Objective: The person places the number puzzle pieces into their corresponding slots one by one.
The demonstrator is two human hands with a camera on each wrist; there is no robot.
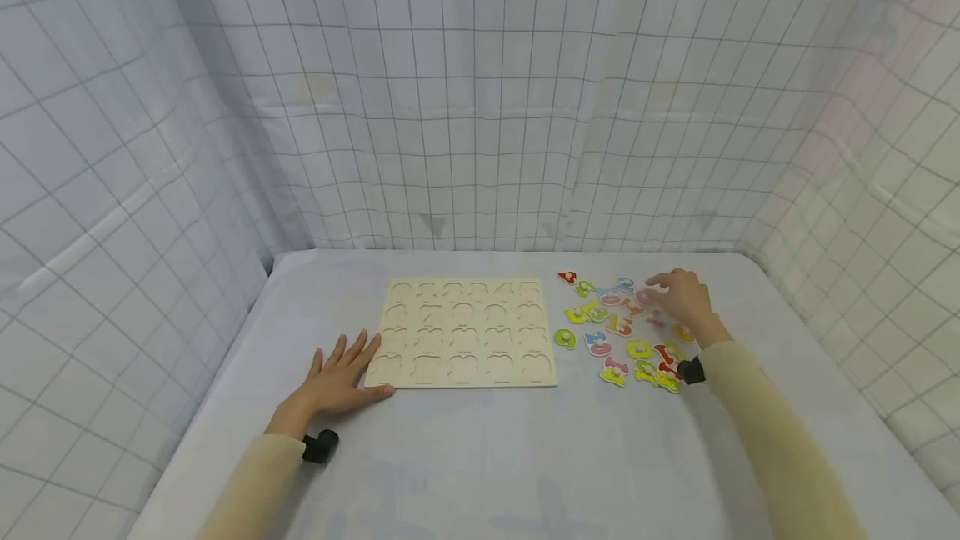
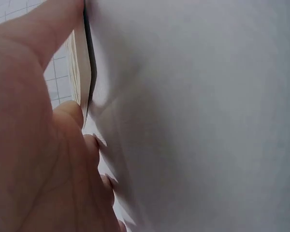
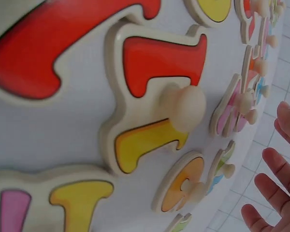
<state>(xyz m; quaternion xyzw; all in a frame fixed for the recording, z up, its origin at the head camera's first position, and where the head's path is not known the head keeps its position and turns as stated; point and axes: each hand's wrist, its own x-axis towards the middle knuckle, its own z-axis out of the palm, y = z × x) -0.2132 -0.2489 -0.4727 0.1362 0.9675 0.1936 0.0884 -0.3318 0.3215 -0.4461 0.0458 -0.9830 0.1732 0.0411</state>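
Note:
A cream wooden puzzle board (image 1: 463, 346) with rows of shallow cutouts lies flat on the table. My left hand (image 1: 337, 382) rests at its left side, fingers spread, thumb and fingertips touching the edge; the left wrist view shows the board's edge (image 2: 82, 63) beside the thumb. Over the far part of the scattered knobbed number pieces (image 1: 597, 344) hovers my right hand (image 1: 681, 297), its fingertips close over a pink piece (image 1: 643, 297). In the right wrist view, these fingers (image 3: 275, 193) are apart with nothing visible between them, beyond a red and yellow piece (image 3: 164, 58) with a round wooden knob.
A red piece (image 1: 567, 277) lies at the far left of the group, and a green one (image 1: 566, 339) is near the board's right edge. Some pieces overlap. White gridded curtains (image 1: 480, 107) enclose the white-covered table (image 1: 480, 465) at the back and sides.

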